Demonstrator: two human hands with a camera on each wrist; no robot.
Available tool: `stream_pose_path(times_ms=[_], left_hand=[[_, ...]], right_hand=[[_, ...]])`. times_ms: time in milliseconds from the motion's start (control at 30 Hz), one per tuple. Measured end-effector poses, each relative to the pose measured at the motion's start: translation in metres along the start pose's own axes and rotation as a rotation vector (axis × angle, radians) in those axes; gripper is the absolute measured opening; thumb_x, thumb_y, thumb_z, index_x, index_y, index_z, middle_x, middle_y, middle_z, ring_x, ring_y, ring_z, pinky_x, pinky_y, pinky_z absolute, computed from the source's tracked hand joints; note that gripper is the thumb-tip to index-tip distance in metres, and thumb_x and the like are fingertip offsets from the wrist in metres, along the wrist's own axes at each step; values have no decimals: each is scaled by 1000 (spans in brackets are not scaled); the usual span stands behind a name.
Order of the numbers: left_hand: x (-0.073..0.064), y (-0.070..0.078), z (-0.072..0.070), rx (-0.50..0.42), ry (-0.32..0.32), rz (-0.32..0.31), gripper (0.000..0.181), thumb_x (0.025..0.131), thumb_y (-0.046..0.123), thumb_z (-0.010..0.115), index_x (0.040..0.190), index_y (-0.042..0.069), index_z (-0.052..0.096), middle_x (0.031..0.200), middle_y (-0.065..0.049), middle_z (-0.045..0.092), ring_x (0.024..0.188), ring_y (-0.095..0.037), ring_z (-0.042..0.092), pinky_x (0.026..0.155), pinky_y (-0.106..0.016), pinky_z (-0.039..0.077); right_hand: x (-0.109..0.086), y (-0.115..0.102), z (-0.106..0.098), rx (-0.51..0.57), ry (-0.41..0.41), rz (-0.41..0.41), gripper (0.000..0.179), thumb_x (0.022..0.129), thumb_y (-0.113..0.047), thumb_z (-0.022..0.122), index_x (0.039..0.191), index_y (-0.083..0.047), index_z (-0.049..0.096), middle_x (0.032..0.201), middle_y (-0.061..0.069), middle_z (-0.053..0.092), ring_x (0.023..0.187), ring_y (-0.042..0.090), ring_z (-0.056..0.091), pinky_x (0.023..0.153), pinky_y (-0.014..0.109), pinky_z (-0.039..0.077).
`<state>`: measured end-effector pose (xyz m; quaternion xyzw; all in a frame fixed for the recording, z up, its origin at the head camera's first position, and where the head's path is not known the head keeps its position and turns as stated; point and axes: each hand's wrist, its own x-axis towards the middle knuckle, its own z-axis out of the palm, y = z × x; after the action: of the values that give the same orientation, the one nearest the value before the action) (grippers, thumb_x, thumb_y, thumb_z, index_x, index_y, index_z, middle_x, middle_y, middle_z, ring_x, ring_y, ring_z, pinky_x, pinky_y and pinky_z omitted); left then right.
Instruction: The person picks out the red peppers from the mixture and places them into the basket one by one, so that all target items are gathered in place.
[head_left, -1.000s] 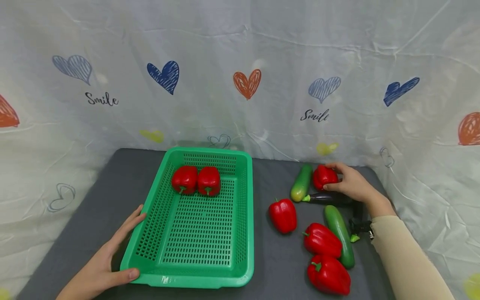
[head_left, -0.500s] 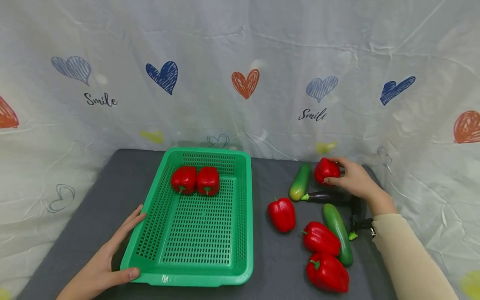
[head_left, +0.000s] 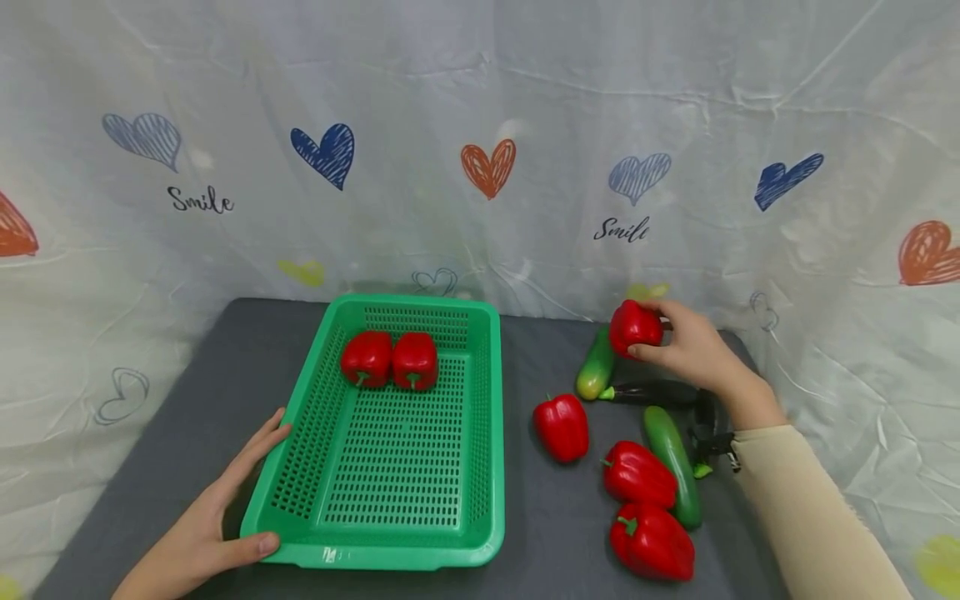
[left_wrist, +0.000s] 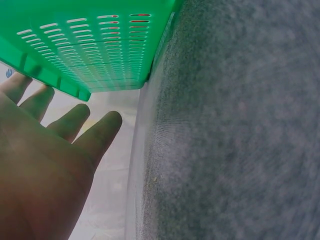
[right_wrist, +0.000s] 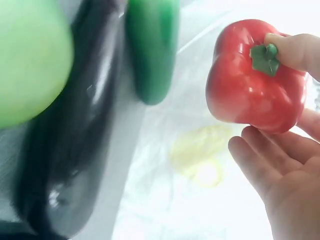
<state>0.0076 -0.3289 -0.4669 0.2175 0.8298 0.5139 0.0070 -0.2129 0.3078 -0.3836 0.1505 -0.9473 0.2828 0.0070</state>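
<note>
My right hand [head_left: 699, 348] holds a red bell pepper [head_left: 634, 327] above the table, thumb near its green stem in the right wrist view and fingers on the far side. Beneath it lie a green cucumber [head_left: 597, 367] and a dark eggplant [head_left: 652, 392]. My left hand [head_left: 197, 533] rests at the near left corner of a green perforated basket [head_left: 491, 467]. Its thumb lies on the front rim, and its fingers [left_wrist: 97, 135] stretch fairly straight along the outer left side. Two red bell peppers [head_left: 367, 360] sit side by side at the basket's far left.
Right of the basket lie a single red bell pepper [head_left: 562, 427] and two touching red bell peppers [head_left: 651, 542]. Beside them are another cucumber [head_left: 672, 467] and a second eggplant [head_left: 703, 421], partly hidden by the wrist strap. A heart-print curtain [head_left: 420, 167] stands behind the grey table [head_left: 247, 350].
My right hand has lifted the bell pepper off the table's far right and brought it slightly left, over the cucumber's far end. My left hand and the basket stay put.
</note>
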Motion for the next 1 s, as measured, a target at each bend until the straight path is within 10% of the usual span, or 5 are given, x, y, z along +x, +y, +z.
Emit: stream_pose_path(times_ms=[1000], left_hand=[[-1, 2, 1, -15, 1, -62, 102, 94, 3, 76, 177, 22, 21, 185, -6, 3, 165, -4, 6, 104, -11, 22]], right_hand=[[22, -78, 23, 38, -15, -224, 70, 90, -22, 90, 150, -6, 59, 143, 10, 64, 122, 33, 66, 99, 57, 58]])
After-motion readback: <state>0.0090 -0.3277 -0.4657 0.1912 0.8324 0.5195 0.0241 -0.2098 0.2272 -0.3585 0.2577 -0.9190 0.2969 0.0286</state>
